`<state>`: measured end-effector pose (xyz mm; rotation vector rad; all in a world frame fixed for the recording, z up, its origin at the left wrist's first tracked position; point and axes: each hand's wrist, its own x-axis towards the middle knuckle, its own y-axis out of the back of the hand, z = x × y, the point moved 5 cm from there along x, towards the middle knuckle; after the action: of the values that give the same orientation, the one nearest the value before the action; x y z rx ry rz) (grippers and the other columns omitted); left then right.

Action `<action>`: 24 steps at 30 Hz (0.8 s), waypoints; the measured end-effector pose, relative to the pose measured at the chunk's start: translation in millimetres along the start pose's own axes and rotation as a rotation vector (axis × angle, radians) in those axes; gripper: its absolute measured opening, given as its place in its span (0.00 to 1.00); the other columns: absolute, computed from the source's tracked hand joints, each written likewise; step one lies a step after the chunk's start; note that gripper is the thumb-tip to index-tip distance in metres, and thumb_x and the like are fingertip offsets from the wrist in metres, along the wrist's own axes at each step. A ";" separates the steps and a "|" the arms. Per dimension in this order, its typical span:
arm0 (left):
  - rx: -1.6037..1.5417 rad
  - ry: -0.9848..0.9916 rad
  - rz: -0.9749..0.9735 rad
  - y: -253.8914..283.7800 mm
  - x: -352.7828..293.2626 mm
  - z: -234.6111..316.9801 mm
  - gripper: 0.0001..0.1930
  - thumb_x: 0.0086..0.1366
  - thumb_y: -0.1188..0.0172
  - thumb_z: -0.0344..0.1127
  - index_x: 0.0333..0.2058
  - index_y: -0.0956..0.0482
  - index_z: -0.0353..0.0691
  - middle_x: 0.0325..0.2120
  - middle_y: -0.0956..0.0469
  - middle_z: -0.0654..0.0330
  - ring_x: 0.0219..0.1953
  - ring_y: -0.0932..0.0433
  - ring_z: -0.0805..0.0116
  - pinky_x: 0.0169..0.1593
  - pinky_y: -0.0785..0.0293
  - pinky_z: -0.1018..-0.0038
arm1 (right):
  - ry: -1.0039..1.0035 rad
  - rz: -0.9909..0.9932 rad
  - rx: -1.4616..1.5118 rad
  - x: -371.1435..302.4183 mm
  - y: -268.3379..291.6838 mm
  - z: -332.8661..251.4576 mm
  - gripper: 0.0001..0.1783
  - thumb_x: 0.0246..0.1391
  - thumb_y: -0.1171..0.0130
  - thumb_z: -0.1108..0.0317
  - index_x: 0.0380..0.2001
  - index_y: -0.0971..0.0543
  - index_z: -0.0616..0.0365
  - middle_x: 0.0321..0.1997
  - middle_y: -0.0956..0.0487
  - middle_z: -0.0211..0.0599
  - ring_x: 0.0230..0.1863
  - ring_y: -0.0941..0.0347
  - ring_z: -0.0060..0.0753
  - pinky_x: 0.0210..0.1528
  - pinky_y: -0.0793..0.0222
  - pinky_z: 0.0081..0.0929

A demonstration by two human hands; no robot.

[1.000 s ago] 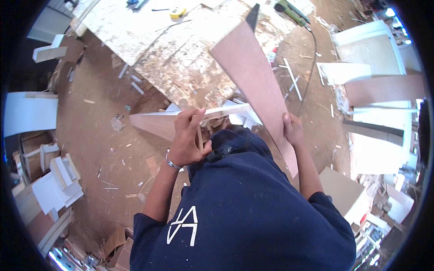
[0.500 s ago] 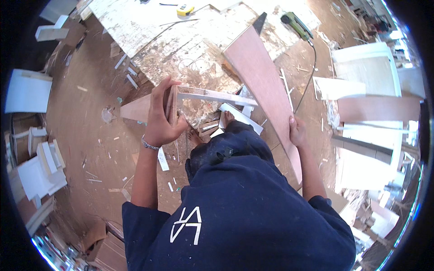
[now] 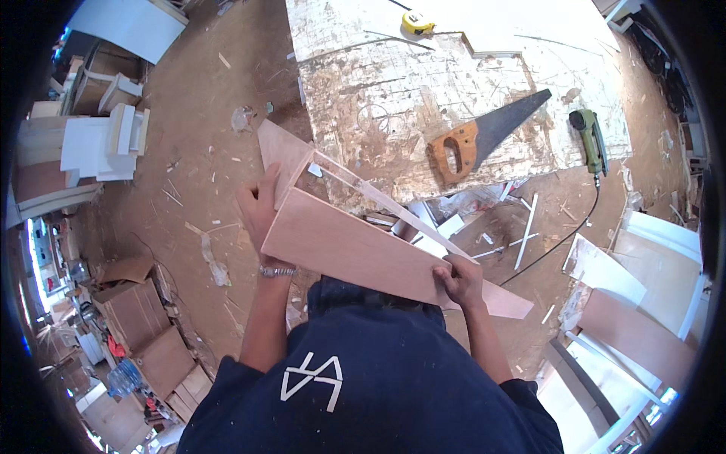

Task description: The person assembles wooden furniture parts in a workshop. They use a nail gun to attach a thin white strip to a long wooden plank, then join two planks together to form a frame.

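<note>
A long, tapering pinkish plywood panel lies slanted across in front of my body, along the near side of a wooden frame of narrow strips. My left hand is closed round the frame's left end, beside the panel's wide end; its thumb is hidden behind the panel. My right hand grips the panel toward its narrow end, thumb on the face and fingers over the upper edge. Another plywood piece sticks out past the frame at the upper left. Whether panel and frame touch all along, I cannot tell.
Ahead stands a worn, paint-stained worktable. On it lie a handsaw with a wooden handle, a yellow tape measure and a green air nailer with a hose. Offcuts litter the floor; boards lie at the right.
My right hand has swung the panel from the right to across my front, against the frame. The view has turned, and the handsaw, mostly covered before, now shows whole.
</note>
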<state>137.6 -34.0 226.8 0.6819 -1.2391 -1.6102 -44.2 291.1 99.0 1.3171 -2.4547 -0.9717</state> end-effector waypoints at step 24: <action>-1.756 0.434 -0.028 -40.0 -30.9 17.5 0.21 0.70 0.37 0.33 0.58 0.27 0.34 0.55 0.23 0.56 0.56 0.23 0.65 0.59 0.26 0.67 | -0.120 -0.008 -0.094 30.9 -8.8 11.9 0.29 0.60 0.37 0.43 0.28 0.24 0.64 0.26 0.24 0.51 0.29 0.27 0.51 0.35 0.33 0.42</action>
<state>120.6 2.5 191.5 -0.1439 0.6576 -1.7367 -61.8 268.4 80.2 1.2737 -2.4574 -1.1860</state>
